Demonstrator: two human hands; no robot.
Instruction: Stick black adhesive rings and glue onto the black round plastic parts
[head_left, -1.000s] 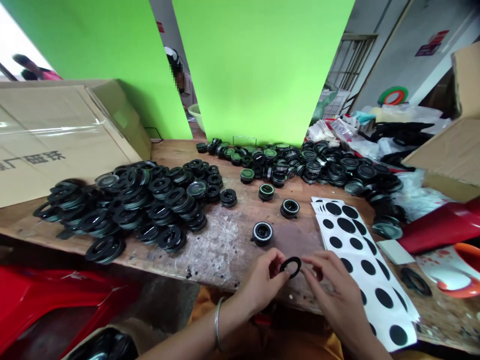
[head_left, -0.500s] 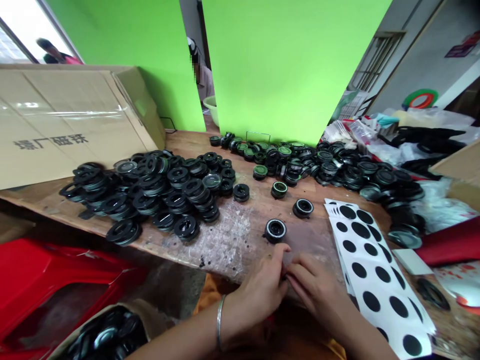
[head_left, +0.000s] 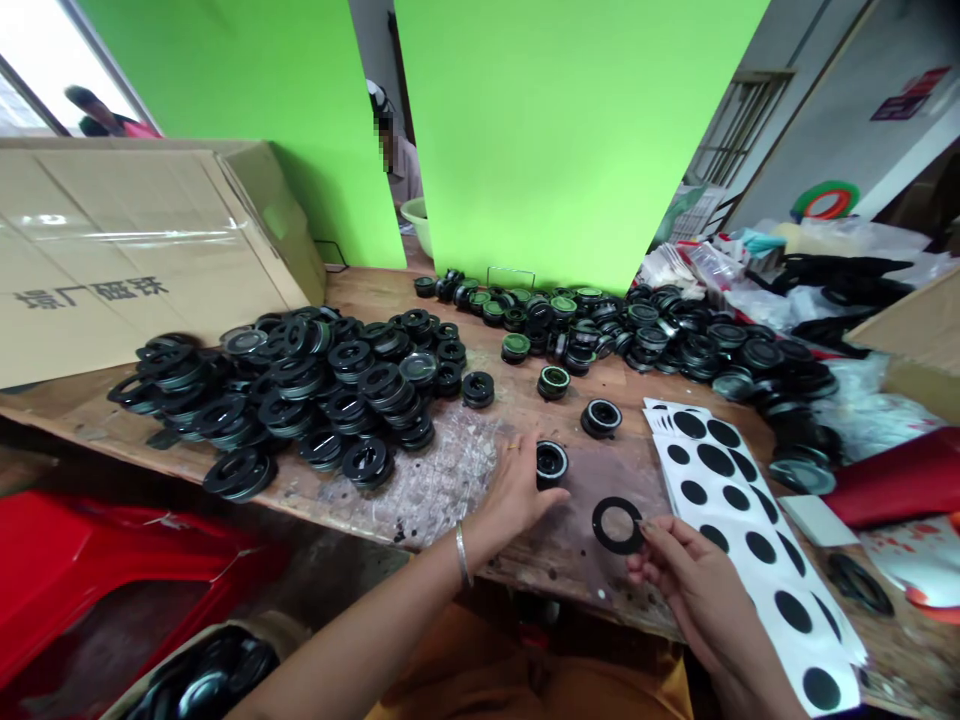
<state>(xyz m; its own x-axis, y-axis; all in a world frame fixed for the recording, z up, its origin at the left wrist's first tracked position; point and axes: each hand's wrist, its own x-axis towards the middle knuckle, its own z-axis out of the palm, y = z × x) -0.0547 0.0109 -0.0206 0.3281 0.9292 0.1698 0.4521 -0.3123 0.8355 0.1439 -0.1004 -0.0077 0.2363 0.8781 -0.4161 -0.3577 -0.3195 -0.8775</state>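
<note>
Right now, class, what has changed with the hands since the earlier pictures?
The left hand has let go of the black ring and reached forward to the nearest white-ringed black disc; the right hand now holds it by its edge. The dotted sheets stayed put.

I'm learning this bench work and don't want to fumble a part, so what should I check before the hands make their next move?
1. Right hand has the flat black ring by its edge: ok.
2. Nearest round part sits with its pale rim facing up: ok.
3. Left hand has a firm hold on that part: cannot tell; it is beside it, contact hidden.
4. Flat black ring lined up over that part: not ok; it is off to the part's right.
5. Right hand clear of the dotted sheets: cannot tell; they overlap in this view.
</note>
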